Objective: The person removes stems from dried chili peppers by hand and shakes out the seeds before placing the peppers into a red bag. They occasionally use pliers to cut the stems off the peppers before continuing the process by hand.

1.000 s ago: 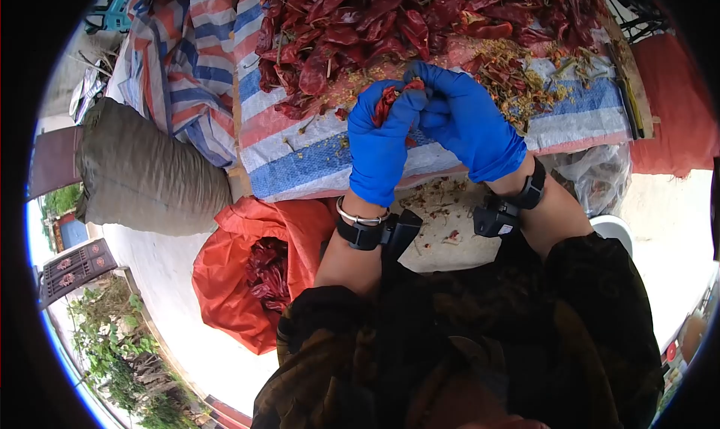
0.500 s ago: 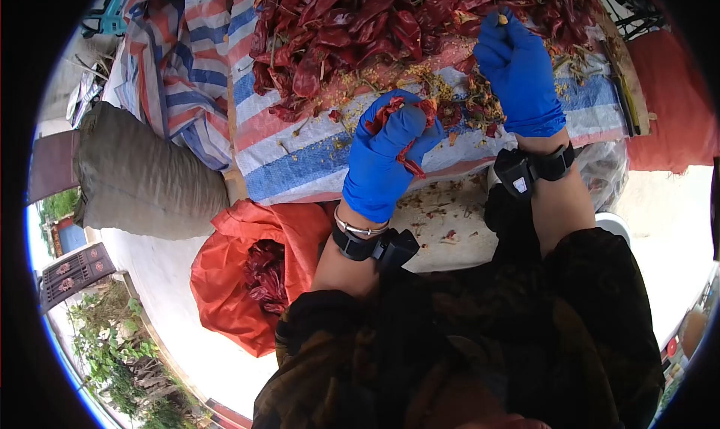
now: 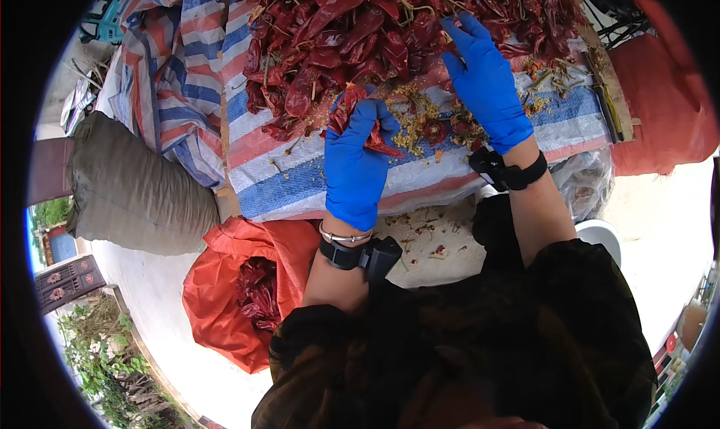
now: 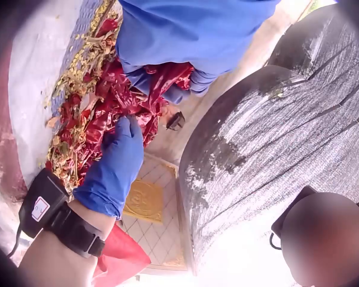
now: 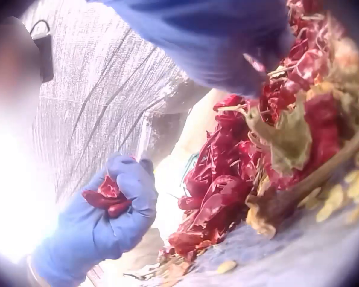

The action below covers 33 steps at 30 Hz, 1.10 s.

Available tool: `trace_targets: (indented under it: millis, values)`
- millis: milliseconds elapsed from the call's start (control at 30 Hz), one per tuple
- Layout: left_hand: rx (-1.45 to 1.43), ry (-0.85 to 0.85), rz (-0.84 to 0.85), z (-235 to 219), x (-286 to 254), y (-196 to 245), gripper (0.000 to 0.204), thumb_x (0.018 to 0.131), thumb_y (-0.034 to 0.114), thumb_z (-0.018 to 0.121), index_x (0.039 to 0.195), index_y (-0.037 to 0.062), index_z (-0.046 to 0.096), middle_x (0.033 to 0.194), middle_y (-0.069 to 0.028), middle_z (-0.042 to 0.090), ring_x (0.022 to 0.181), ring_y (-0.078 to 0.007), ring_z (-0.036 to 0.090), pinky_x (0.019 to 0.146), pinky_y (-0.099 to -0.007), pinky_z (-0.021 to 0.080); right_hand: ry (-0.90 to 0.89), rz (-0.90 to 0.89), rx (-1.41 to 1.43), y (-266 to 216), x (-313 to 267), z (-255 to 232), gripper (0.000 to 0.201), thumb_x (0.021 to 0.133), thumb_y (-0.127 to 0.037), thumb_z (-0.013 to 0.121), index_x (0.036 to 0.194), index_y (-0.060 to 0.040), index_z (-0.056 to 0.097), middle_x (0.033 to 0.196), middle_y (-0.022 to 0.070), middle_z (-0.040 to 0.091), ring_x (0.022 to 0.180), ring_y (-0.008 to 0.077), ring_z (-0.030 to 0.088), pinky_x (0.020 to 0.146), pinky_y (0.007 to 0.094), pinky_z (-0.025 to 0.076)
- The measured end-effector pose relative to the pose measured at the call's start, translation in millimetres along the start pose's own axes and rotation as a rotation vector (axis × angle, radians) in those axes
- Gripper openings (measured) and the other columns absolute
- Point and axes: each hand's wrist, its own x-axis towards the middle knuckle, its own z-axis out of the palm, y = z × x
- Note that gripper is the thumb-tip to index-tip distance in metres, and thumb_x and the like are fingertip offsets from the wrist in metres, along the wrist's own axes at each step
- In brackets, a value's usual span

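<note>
Both hands wear blue gloves. My left hand (image 3: pixel 354 166) grips several dried red chili peppers (image 3: pixel 345 110) above the near edge of the striped sheet. Two red ends of them poke out of the curled fingers in the right wrist view, where the left hand (image 5: pixel 122 224) appears at lower left. Stretched forward, my right hand (image 3: pixel 489 91) has its fingers apart over the near right part of the chili pile (image 3: pixel 360 24). In the left wrist view the fingertips of this right hand (image 4: pixel 116 170) are right at the red chilies (image 4: pixel 116 89).
Yellow seeds (image 3: pixel 411 129) and stem scraps lie in front of the pile on the striped sheet (image 3: pixel 277 189). An orange-red bag (image 3: pixel 217 309) with chilies inside stands at lower left, beside a full grey-green sack (image 3: pixel 142 189). A long thin tool (image 3: pixel 606 106) lies along the right edge.
My hands have parted. The right one moved away right with a small pale piece pinched, then opened its fingers over the pile. My left hand keeps the chilies and has shifted slightly left.
</note>
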Motion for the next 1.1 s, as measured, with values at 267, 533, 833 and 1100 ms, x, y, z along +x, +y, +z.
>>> trace_targets:
  millis: [267, 533, 833, 1100]
  values:
    - [0.031, 0.043, -0.017, -0.4, -0.5, -1.0, 0.025, 0.079, 0.005, 0.060, 0.104, 0.0015, 0.054, 0.086, -0.0043, 0.057, 0.076, -0.0149, 0.053, 0.071, -0.0309, 0.044, -0.040, 0.107, -0.159, 25.0, -7.8, -0.8, 0.035, 0.072, -0.015, 0.065, 0.105, -0.0058, 0.058, 0.099, 0.0142, 0.058, 0.092, 0.0302, 0.056, 0.075, 0.0353, 0.047]
    - [0.046, 0.043, -0.107, 2.0, 1.9, -4.5, 0.029, 0.083, 0.013, 0.056, 0.109, 0.0011, 0.051, 0.107, -0.0094, 0.056, 0.099, -0.0217, 0.053, 0.089, -0.0376, 0.042, -0.109, -0.194, 0.565, -44.5, -10.4, -4.1, 0.030, 0.070, 0.000, 0.058, 0.099, -0.0092, 0.061, 0.095, 0.0077, 0.059, 0.090, 0.0215, 0.057, 0.076, 0.0279, 0.046]
    - [-0.045, -0.009, -0.105, -5.5, 4.1, 3.5, 0.034, 0.086, 0.019, 0.052, 0.115, 0.0004, 0.049, 0.110, -0.0105, 0.054, 0.102, -0.0207, 0.050, 0.093, -0.0343, 0.038, -0.527, -0.262, 0.845, -52.9, -16.0, -15.3, 0.032, 0.070, 0.005, 0.049, 0.098, -0.0048, 0.060, 0.113, 0.0099, 0.053, 0.099, 0.0209, 0.054, 0.078, 0.0284, 0.045]
    - [-0.034, 0.126, -0.034, -0.8, 6.9, 2.2, 0.018, 0.080, 0.008, 0.060, 0.097, 0.0025, 0.058, 0.090, -0.0044, 0.061, 0.080, -0.0137, 0.058, 0.072, -0.0260, 0.047, -0.318, 0.274, 1.153, -52.0, -11.2, -15.6, 0.019, 0.082, -0.013, 0.056, 0.098, -0.0017, 0.060, 0.093, 0.0060, 0.061, 0.085, 0.0121, 0.056, 0.077, 0.0246, 0.043]
